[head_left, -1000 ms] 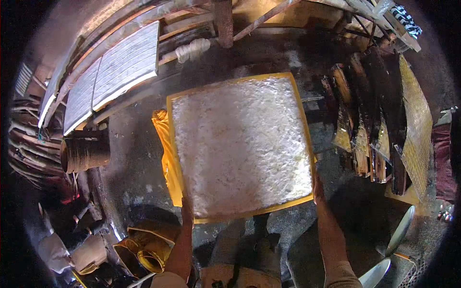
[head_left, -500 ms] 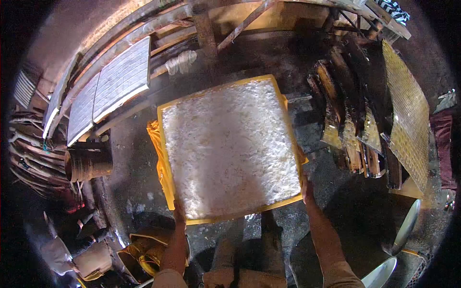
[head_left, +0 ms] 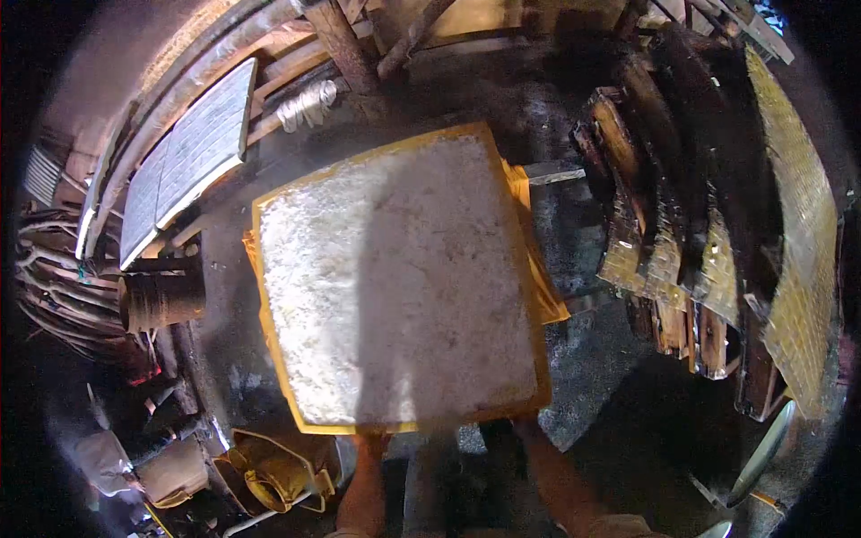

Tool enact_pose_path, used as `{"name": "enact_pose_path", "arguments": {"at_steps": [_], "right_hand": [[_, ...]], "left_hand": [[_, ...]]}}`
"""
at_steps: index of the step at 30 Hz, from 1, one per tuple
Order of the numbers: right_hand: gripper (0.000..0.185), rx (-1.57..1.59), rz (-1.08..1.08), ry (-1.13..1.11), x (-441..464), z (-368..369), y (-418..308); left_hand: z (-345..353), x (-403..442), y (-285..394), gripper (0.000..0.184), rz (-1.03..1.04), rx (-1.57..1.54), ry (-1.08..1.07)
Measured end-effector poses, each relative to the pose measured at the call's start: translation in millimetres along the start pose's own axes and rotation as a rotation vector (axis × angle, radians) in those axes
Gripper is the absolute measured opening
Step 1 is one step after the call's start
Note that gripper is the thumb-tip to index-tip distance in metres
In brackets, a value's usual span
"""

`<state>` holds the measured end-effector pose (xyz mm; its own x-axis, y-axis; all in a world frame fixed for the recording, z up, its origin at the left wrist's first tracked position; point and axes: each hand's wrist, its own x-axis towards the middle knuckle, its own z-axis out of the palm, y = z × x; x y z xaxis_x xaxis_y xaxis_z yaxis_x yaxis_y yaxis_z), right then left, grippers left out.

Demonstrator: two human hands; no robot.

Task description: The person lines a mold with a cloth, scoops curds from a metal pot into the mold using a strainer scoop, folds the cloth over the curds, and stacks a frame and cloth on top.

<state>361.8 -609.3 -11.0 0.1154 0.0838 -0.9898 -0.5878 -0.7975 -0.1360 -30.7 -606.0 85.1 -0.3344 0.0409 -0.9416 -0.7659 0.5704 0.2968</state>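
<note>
In front of me is a large square tray (head_left: 430, 296) with a yellow edge, filled with a flat, white, lumpy layer. A shadow covers its right part. Yellow-orange cloth (head_left: 540, 278) sticks out past the right side, and a little shows at the left. My left hand (head_left: 370, 442) grips the near edge, left of the middle, its fingers mostly hidden under the tray. Farther right on that same edge, my right hand (head_left: 527, 423) also has hold of it, its fingers tucked out of sight. The tray is held up over the dark floor.
Pale rectangular slabs (head_left: 193, 161) lean on wooden rails at the left. Several dark wooden boards and a woven yellowish panel (head_left: 794, 233) stand at the right. A brown drum (head_left: 161, 300), branches (head_left: 58, 287) and a yellow-brown container (head_left: 278, 471) are on the left.
The tray has shifted left and turned slightly in view. Both hands have moved from near its side corners to closer together along the near edge. The shadow on the white layer has moved right.
</note>
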Motion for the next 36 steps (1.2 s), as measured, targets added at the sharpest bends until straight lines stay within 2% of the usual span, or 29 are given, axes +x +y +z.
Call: {"name": "enact_pose_path", "arguments": {"at_steps": [3, 7, 12, 17, 19, 21, 22, 23, 25, 27, 29, 30, 31, 32, 33, 36], "right_hand": [[0.038, 0.061, 0.076, -0.061, 26.4, 17.1, 28.1], [0.036, 0.123, 0.065, -0.108, 69.5, 24.5, 49.5], [0.036, 0.190, -0.027, -0.177, 116.8, 20.6, 61.2], [0.036, 0.285, -0.212, -0.245, 96.9, 25.5, 44.6], [0.036, 0.344, -0.317, -0.276, 57.7, 31.0, 28.0], [0.036, 0.401, -0.432, -0.304, 11.7, 30.0, 13.6], [0.037, 0.428, -0.495, -0.317, -13.9, 28.2, 6.0], [0.037, 0.461, -0.564, -0.321, -42.0, 22.3, 0.5], [0.038, 0.531, -0.716, -0.321, -100.5, 11.4, -9.1], [0.039, 0.533, -0.913, -0.332, -158.3, 4.7, -31.8], [0.038, 0.421, -1.161, -0.306, -213.5, -4.2, -57.1], [0.037, 0.331, -1.300, -0.274, -240.2, -8.6, -73.3], [0.036, 0.253, -1.435, -0.236, -266.9, -13.0, -89.5], [0.034, 0.247, -1.566, -0.221, -279.6, -16.9, -108.3], [0.031, 0.316, -1.508, -0.266, -312.2, -10.9, -123.8], [0.023, 0.361, -1.392, -0.438, -364.7, -5.2, -182.8]], "left_hand": [[23.9, 63.7, -28.5, 0.051, -0.035, -0.031, -0.122], [18.9, 128.2, -57.5, 0.047, -0.014, -0.107, -0.209], [6.8, 188.9, -79.2, 0.044, 0.028, -0.219, -0.297], [-35.4, 204.3, -77.1, 0.040, 0.120, -0.348, -0.416], [-66.7, 201.3, -70.6, 0.039, 0.164, -0.446, -0.530], [-108.2, 192.5, -60.5, 0.038, 0.197, -0.580, -0.792], [-129.7, 195.2, -52.7, 0.037, 0.159, -0.643, -1.000], [-132.3, 155.9, -40.0, 0.038, 0.264, -0.642, -0.813], [-133.7, 74.8, -1.2, 0.039, 0.429, -0.636, -0.612], [-134.5, -5.8, 49.6, 0.041, 0.504, -0.710, -0.673], [-145.5, -80.6, 100.9, 0.044, 0.399, -0.866, -0.953], [-140.7, -108.8, 121.9, 0.043, 0.629, -0.806, -0.781], [-149.9, -121.6, 140.1, 0.039, 0.690, -0.797, -0.852], [-141.1, -163.4, 158.2, 0.032, 0.792, -0.776, -0.787], [-132.2, -205.4, 176.5, 0.026, 0.890, -0.754, -0.715], [-143.9, -184.5, 237.3, 0.029, 1.217, -0.685, -0.628]]}}
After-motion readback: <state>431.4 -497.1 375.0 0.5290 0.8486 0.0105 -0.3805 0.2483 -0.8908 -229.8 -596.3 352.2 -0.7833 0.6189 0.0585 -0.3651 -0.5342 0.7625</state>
